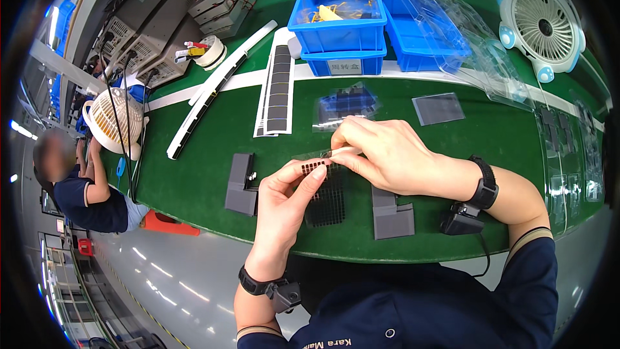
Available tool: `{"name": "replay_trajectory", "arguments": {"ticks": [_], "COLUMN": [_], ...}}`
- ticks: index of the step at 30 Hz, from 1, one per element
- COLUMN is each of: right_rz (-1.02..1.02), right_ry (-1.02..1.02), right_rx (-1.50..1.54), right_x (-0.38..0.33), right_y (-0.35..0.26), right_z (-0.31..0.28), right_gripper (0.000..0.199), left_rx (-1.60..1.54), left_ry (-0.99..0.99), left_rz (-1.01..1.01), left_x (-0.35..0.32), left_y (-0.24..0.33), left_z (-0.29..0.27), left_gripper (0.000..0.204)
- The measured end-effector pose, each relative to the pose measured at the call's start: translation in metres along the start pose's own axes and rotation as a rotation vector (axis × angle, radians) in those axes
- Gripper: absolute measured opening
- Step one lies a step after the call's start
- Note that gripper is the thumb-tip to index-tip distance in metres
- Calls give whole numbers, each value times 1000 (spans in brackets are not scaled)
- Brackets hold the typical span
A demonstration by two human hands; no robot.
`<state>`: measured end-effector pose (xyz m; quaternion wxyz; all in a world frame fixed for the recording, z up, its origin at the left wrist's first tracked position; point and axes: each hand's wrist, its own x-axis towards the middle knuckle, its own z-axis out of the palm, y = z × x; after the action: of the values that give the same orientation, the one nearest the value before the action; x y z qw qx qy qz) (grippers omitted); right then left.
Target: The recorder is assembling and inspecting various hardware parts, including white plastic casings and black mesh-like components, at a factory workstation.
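Observation:
My left hand [284, 195] is closed in a pinch on the upper end of a clear sheet of small black squares [328, 205], which hangs down over the green table. At the sheet's top edge my right hand [394, 155] is closed too, its thumb and fingers around something slim and pale that I cannot make out. A dark grey L-shaped block [240, 184] lies left of my left hand. Below my right wrist rests a similar dark grey piece [392, 216]. Beyond my hands are clear bags with dark parts [347, 105] and a flat clear film pack [439, 108].
Stacked blue bins [339, 37] stand at the back, with another blue bin [420, 45] and clear plastic trays [481, 58] beside them. Black-and-white strips [278, 84] lie left. Fans stand left [115, 121] and right [546, 26]. A co-worker [97, 187] sits at far left.

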<state>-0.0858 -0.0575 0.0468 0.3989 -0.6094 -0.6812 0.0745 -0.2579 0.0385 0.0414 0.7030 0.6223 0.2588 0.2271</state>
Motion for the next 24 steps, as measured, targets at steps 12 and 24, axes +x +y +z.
{"name": "replay_trajectory", "arguments": {"ticks": [12,24], "right_rz": [-15,6], "right_ry": [-51,-27], "right_rx": [26,89], "right_x": [0,0], "right_y": [-2,-2], "right_z": [-1,0], "right_gripper": [13,11], "left_rx": [20,26], "left_ry": [-3,20], "left_rz": [46,118], "left_x": [-4,-5], "left_y": [-1,-4], "left_z": [1,2], "left_gripper": [15,14]}}
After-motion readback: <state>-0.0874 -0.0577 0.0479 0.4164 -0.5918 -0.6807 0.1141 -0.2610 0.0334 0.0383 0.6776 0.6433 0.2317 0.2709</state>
